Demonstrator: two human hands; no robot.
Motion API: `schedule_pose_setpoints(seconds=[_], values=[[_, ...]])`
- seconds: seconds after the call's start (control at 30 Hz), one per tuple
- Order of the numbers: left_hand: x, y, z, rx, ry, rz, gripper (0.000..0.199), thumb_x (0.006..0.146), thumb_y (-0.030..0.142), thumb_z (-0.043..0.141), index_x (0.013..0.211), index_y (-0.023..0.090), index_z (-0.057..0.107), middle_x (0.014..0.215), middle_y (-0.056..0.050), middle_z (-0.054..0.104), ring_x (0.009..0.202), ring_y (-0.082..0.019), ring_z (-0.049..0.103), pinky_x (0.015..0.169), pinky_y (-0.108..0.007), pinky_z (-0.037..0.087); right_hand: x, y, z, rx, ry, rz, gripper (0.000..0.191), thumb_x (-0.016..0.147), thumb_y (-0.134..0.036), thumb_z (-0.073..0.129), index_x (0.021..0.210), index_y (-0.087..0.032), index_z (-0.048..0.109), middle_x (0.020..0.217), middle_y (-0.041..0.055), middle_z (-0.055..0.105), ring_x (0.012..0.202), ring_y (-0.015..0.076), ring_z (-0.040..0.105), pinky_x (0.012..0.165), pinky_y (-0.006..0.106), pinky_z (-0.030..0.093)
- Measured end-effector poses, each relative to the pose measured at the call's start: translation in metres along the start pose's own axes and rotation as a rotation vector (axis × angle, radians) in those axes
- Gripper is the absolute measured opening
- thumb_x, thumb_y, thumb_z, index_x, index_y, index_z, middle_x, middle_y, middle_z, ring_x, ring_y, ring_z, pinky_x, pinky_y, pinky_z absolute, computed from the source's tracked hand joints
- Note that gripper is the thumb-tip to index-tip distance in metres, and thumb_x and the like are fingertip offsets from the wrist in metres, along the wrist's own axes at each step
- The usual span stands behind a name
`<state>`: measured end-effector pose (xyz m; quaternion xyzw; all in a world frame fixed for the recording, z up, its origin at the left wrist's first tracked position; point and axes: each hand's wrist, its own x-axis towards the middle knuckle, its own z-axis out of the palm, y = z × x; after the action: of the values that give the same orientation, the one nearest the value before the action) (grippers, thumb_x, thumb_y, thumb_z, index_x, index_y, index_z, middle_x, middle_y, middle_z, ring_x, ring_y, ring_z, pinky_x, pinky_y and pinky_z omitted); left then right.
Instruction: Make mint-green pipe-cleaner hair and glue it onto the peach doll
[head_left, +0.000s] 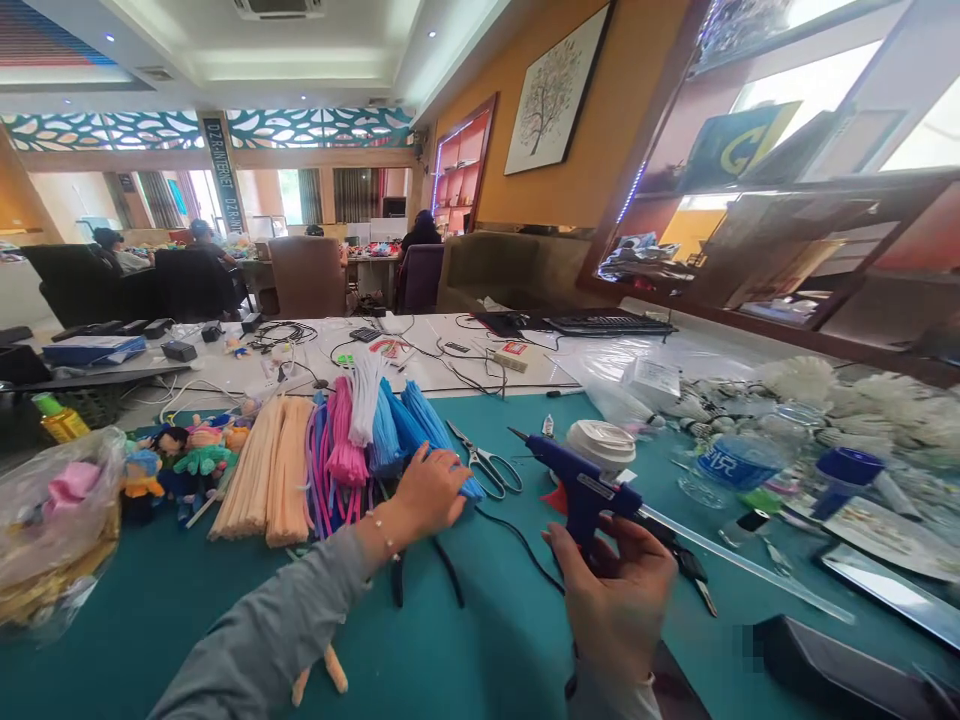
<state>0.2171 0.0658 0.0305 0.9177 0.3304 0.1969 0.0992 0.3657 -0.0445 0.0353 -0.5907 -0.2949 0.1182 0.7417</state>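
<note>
My left hand (430, 492) rests on the right end of the bundles of pipe cleaners, over the blue ones (426, 415), with its fingers bent together; what they hold, if anything, is hidden. In my right hand (619, 580) is a dark blue glue gun (581, 480), its nozzle pointing to the upper left and a long clear glue stick (742, 565) coming out of its back. Silver scissors (491, 465) lie between the two hands. Peach (266, 470), pink (347, 440) and white (366, 395) pipe cleaner bundles lie left of my left hand.
A lidded cup (602, 443) stands behind the glue gun. On the right are a plastic bottle (727, 465), a tray (885, 535) and a black object (832, 665). Small dolls (202, 450) and a plastic bag (56, 520) are at the left. People sit in the background.
</note>
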Motion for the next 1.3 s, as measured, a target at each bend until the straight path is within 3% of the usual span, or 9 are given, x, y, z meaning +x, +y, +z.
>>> schedule_pose_setpoints(seconds=[0.1,0.2,0.3,0.37,0.47,0.7,0.93,1.1,1.3], values=[[0.039,0.001,0.004,0.062,0.011,-0.047,0.031,0.081,0.021,0.063,0.112,0.017,0.062,0.120,-0.011,0.062,0.119,-0.026,0.051,0.113,-0.047,0.024,0.003,0.012,0.002,0.021,0.006,0.027,0.062,0.051,-0.035,0.083,0.096,-0.022,0.042,0.099,0.0013,0.055,0.071,0.0135,0.061,0.062,0.029,0.053],[0.063,-0.007,0.004,0.127,0.037,-0.193,0.027,0.087,0.025,0.060,0.111,0.013,0.062,0.118,-0.013,0.063,0.115,-0.028,0.054,0.106,-0.054,0.032,0.005,0.025,0.000,0.020,-0.004,0.039,0.061,0.052,-0.036,0.083,0.095,-0.022,0.042,0.098,0.0015,0.055,0.071,0.0137,0.061,0.061,0.029,0.053],[0.075,-0.024,-0.005,0.160,0.084,-0.336,0.031,0.089,0.033,0.058,0.114,0.016,0.060,0.124,-0.010,0.059,0.114,-0.028,0.055,0.097,-0.053,0.043,0.002,0.036,-0.002,0.021,-0.038,0.054,0.060,0.054,-0.036,0.083,0.096,-0.022,0.043,0.099,0.0022,0.056,0.073,0.0142,0.061,0.063,0.029,0.053],[0.079,-0.039,-0.015,0.161,0.131,-0.435,0.034,0.090,0.038,0.056,0.114,0.014,0.060,0.124,-0.008,0.059,0.115,-0.031,0.054,0.097,-0.053,0.042,-0.001,0.042,-0.001,0.026,-0.044,0.042,0.059,0.055,-0.037,0.083,0.098,-0.022,0.044,0.101,0.0027,0.056,0.075,0.0147,0.061,0.064,0.029,0.053],[0.080,-0.066,-0.031,0.137,0.175,-0.609,0.035,0.092,0.040,0.050,0.115,0.015,0.059,0.120,-0.012,0.061,0.113,-0.027,0.056,0.095,-0.050,0.044,-0.004,0.048,0.003,0.032,-0.024,0.014,0.058,0.057,-0.041,0.080,0.099,-0.023,0.045,0.100,0.0024,0.057,0.075,0.0148,0.061,0.062,0.028,0.053],[0.061,-0.115,-0.039,0.037,0.178,-0.860,0.036,0.089,0.031,0.058,0.122,0.017,0.055,0.125,-0.011,0.057,0.106,-0.026,0.059,0.087,-0.048,0.051,-0.006,0.045,0.005,0.019,-0.135,0.107,0.062,0.054,-0.034,0.084,0.100,-0.022,0.045,0.095,0.0016,0.058,0.075,0.0175,0.064,0.066,0.032,0.054],[0.043,-0.137,-0.053,-0.139,0.282,-0.854,0.033,0.090,0.030,0.058,0.120,0.018,0.056,0.122,-0.010,0.059,0.102,-0.024,0.061,0.083,-0.044,0.053,-0.010,0.044,0.007,-0.031,-0.122,0.123,0.061,0.056,-0.036,0.081,0.103,-0.022,0.045,0.100,0.0029,0.055,0.080,0.0191,0.063,0.065,0.031,0.053],[0.007,-0.151,-0.068,-0.205,0.349,-0.858,0.034,0.090,0.030,0.058,0.121,0.018,0.055,0.123,-0.010,0.058,0.102,-0.024,0.061,0.084,-0.045,0.053,-0.011,0.044,0.010,-0.024,-0.125,0.134,0.062,0.054,-0.036,0.082,0.103,-0.022,0.046,0.100,0.0030,0.056,0.081,0.0186,0.062,0.064,0.030,0.053],[-0.038,-0.156,-0.074,-0.189,0.194,-0.879,0.032,0.090,0.031,0.057,0.119,0.017,0.056,0.120,-0.010,0.060,0.099,-0.023,0.062,0.082,-0.044,0.054,-0.017,0.038,0.017,-0.031,-0.070,0.054,0.053,0.059,-0.038,0.077,0.100,-0.021,0.049,0.095,0.0019,0.056,0.075,0.0152,0.060,0.058,0.025,0.050]])
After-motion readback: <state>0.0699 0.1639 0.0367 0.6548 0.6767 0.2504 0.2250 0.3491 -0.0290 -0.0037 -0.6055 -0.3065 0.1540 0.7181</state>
